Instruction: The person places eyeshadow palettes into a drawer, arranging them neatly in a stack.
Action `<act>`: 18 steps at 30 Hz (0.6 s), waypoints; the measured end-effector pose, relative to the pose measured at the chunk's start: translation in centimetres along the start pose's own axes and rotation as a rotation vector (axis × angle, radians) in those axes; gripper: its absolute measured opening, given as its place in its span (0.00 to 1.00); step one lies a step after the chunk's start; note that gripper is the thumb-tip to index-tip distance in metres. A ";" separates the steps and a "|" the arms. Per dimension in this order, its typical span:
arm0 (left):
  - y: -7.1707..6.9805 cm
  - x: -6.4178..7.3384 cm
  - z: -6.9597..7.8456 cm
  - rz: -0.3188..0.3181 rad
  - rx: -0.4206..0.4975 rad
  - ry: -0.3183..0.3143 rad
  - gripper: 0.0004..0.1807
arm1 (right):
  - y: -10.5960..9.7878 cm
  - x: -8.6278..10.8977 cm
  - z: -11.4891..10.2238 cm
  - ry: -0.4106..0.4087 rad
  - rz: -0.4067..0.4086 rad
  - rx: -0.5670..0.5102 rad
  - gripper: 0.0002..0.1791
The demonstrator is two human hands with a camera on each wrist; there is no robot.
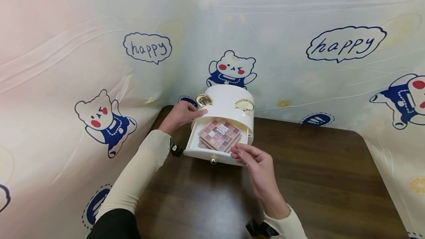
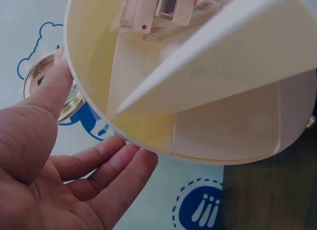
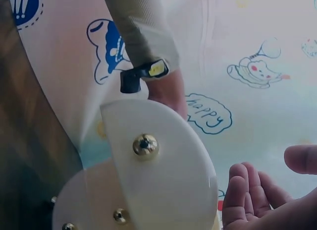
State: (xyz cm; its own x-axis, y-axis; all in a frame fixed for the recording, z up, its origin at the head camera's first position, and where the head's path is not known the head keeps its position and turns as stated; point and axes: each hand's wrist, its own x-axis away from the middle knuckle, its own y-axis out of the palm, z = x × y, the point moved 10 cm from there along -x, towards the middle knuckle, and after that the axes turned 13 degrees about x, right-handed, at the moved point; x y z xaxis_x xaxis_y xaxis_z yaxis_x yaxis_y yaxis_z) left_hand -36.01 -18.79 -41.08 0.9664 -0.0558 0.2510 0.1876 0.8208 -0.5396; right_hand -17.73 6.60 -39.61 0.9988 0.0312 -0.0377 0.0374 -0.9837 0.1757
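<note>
A white storage box with a rounded top has one drawer pulled out, with a gold knob on its front. Inside lie stacked eyeshadow palettes; the top one carries pink and brown squares and pale lettering. My left hand rests against the box's left side, its thumb near the front rim and its fingers, fairly straight, along the outer wall. At the drawer's right front corner is my right hand, fingers slightly bent, thumb apart from them. Nothing shows between them in the right wrist view.
Two round gold pieces stick out from the box's upper front. Further gold knobs show on its lower part. Under the box is a dark wooden table, with a printed cloth hanging behind and beside it.
</note>
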 end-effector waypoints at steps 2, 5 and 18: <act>0.0 0.0 0.0 -0.002 0.003 -0.006 0.30 | 0.3 0.4 0.1 -0.002 -0.021 0.006 0.15; -0.1 0.1 0.0 -0.007 0.011 -0.016 0.30 | 0.8 0.9 0.3 -0.005 -0.045 0.009 0.15; 0.0 0.1 -0.2 -0.007 0.008 -0.032 0.33 | 3.4 2.9 4.6 0.179 -0.074 -0.134 0.18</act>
State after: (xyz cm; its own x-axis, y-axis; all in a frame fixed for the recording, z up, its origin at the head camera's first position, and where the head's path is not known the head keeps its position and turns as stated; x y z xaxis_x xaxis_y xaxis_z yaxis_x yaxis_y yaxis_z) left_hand -35.90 -18.94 -41.19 0.9590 -0.0431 0.2802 0.1924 0.8249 -0.5315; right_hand -14.87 2.53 -43.68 0.9825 0.1449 0.1172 0.1026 -0.9456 0.3088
